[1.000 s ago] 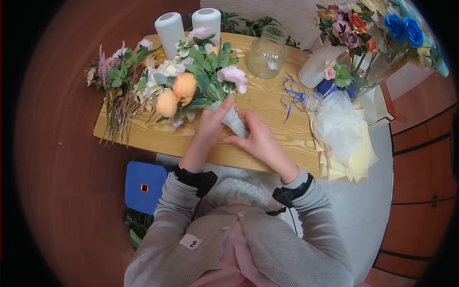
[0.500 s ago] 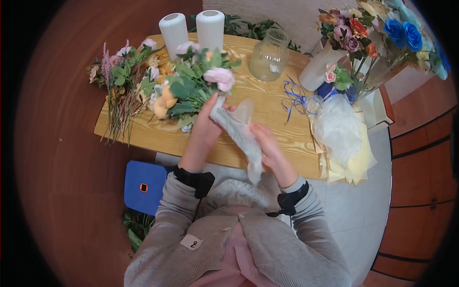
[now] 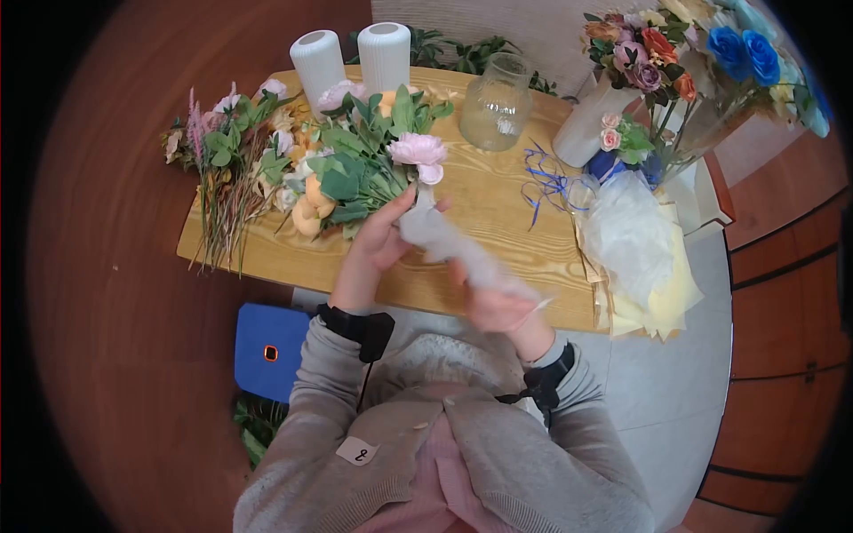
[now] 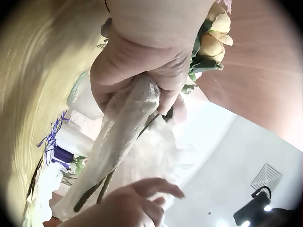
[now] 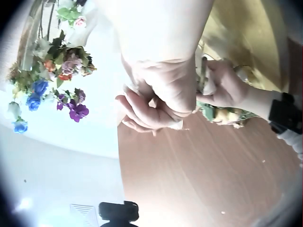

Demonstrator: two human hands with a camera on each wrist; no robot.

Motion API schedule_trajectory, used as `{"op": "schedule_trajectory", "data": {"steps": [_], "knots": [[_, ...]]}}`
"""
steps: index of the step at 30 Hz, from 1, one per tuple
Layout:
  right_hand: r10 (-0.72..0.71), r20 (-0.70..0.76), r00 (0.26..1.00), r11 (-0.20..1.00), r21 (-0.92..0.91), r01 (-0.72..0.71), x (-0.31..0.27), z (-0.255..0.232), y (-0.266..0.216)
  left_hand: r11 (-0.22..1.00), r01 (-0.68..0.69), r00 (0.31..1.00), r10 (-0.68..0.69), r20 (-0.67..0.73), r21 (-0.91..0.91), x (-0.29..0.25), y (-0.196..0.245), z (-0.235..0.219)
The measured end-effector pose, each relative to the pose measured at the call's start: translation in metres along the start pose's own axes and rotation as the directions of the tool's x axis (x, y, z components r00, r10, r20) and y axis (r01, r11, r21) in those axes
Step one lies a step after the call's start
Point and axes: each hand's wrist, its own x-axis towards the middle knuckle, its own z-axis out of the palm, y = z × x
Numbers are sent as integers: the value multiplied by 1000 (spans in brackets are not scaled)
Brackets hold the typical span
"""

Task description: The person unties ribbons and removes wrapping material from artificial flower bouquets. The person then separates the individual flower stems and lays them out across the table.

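Observation:
My left hand [image 3: 380, 238] grips a bouquet at its stems, where white translucent wrapping paper [image 3: 440, 240] goes round them. The bouquet has green leaves [image 3: 342, 178], a pale pink peony [image 3: 416, 149] and peach flowers [image 3: 311, 209], and its heads point up and left over the table. In the left wrist view, bare stem ends [image 4: 105, 187] stick out below the paper. Down and right, my right hand [image 3: 502, 306], blurred in the head view, holds the paper's loose end; the right wrist view has its fingers curled, with a white scrap at the tips.
Loose flowers [image 3: 222, 142] lie at the table's left. Two white ribbed vases [image 3: 385, 58] and a glass vase [image 3: 498, 107] stand along the back. Blue ribbon [image 3: 551, 186], crumpled white wrap [image 3: 631, 226] and yellow sheets [image 3: 666, 298] lie at right, near more vased flowers [image 3: 653, 67].
The right hand has moved down and right, drawing the paper out from the stems into a long strip. The left hand keeps hold of the bouquet, which has tilted and shifted slightly.

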Motion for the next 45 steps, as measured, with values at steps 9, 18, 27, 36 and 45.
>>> {"op": "schedule_trajectory", "data": {"steps": [9, 18, 27, 36, 45], "knots": [[-878, 53, 476, -353, -744, -568, -27, 27, -16, 993, -89, 992, 95, -85, 74, -5, -12, 34], [-788, -566, 243, 476, -809, -344, -49, -6, -11, 973, -110, 991, 123, -54, 203, -2, -22, 22], [-812, -413, 413, 134, -820, -556, -44, 15, 60, 973, -230, 940, 214, 268, 31, 2, -16, 32], [-728, -520, 446, 412, -852, -322, -46, -19, 42, 985, -163, 944, 140, 297, 53, 3, -9, 9], [-922, -46, 385, -385, -1, -923, -70, 97, 59, 952, -302, 952, 304, 29, -45, -5, 32, 7]]}}
